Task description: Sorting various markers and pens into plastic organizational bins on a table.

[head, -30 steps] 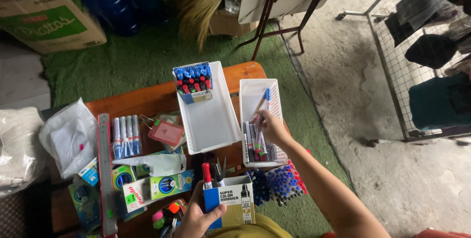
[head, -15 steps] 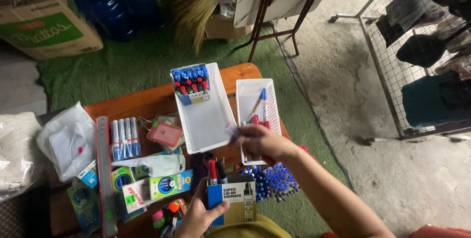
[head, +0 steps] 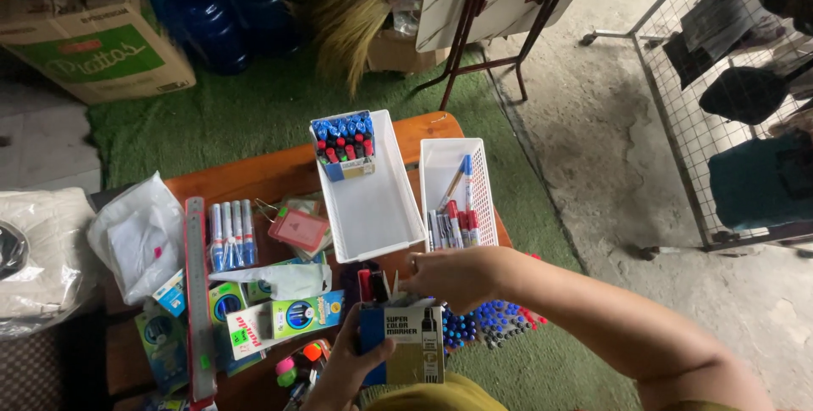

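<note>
A low wooden table [head: 279,170] stands on green artificial grass [head: 237,110]. On the table lies a large white tray [head: 373,208] with blue and red markers at its far end, and just beside it a smaller white basket [head: 484,176] with a few pens. At the near edge, the left hand [head: 351,364] wraps its fingers around an open marker box [head: 405,342]. The right hand [head: 453,277] rests on the box top, fingers curled narrow over the markers inside.

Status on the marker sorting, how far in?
Done: several markers lie in the slotted tray. In hand: left hand holds the marker box; right hand reaches into its open top. Left: markers still stand in that box.
</note>
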